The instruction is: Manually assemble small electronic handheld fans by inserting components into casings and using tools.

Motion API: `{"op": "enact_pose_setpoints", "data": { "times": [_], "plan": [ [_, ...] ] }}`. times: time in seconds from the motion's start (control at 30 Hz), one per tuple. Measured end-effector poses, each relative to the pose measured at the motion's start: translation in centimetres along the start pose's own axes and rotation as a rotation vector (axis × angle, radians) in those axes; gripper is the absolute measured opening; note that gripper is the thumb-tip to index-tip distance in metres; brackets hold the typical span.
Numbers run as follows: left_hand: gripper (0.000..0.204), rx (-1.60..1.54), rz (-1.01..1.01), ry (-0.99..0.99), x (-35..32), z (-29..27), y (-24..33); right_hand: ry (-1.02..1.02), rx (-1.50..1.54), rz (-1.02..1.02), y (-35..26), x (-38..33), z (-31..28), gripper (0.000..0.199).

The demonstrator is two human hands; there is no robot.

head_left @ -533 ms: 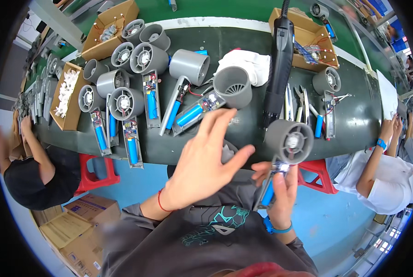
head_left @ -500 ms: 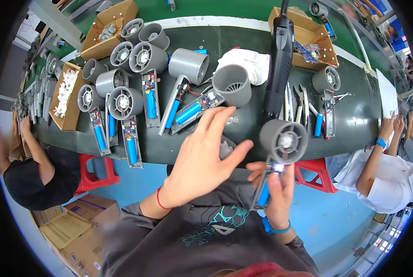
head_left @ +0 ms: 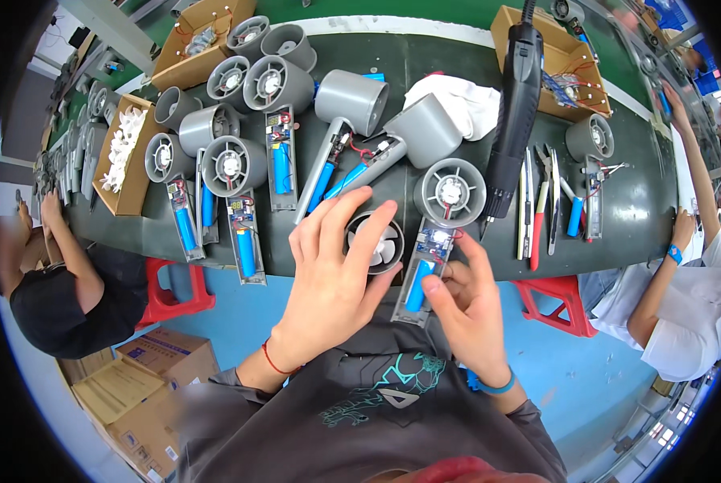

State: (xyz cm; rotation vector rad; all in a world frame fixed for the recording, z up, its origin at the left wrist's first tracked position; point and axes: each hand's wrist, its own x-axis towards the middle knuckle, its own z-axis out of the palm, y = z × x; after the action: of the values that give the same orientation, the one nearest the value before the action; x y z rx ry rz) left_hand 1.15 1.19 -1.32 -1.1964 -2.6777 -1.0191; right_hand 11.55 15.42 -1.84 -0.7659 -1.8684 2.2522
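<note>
My right hand (head_left: 473, 310) holds a half-built grey handheld fan (head_left: 450, 193) by its open handle. The thumb presses beside the blue battery (head_left: 417, 288), and a small circuit board (head_left: 436, 240) shows above it. The fan's round head points away from me over the table's near edge. Close by on the left, my left hand (head_left: 324, 270) curls its thumb and fingers around a small dark grey ring (head_left: 398, 235) with white fan blades (head_left: 386, 248) inside. Part of that ring is hidden by the fingers. Just beyond lies another fan with a plain grey housing (head_left: 431, 133).
Several open-handled fans (head_left: 235, 165) lie at left, beside a box of white fan blades (head_left: 121, 153). A black electric screwdriver (head_left: 517, 109) hangs at centre right. Pliers (head_left: 540, 213) and tweezers lie beside it. A white cloth (head_left: 465, 105) sits behind. People work on both sides.
My right hand has brought the fan left and lowered it toward the table. My left hand has closed around the small ring. The grey-housed fan beyond it has tipped onto its side.
</note>
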Motion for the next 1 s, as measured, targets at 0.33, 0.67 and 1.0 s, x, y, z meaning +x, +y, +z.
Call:
{"op": "enact_pose_setpoints", "data": {
  "times": [0.33, 0.67, 1.0],
  "plan": [
    [0.068, -0.174, 0.059, 0.117, -0.2, 0.1, 3.9, 0.389, -0.598, -0.526, -6.5, 8.8, -4.1, 0.057],
    [0.075, -0.182, -0.017, -0.021, 1.1, 2.6, 4.8, -0.24, 0.228, -0.367, -9.2, 13.2, -5.6, 0.057],
    [0.052, -0.045, -0.107, -0.089, 1.8, 2.8, 4.5, -0.581, 0.346, -0.465, -12.9, 8.0, -1.9, 0.055]
  ]
}}
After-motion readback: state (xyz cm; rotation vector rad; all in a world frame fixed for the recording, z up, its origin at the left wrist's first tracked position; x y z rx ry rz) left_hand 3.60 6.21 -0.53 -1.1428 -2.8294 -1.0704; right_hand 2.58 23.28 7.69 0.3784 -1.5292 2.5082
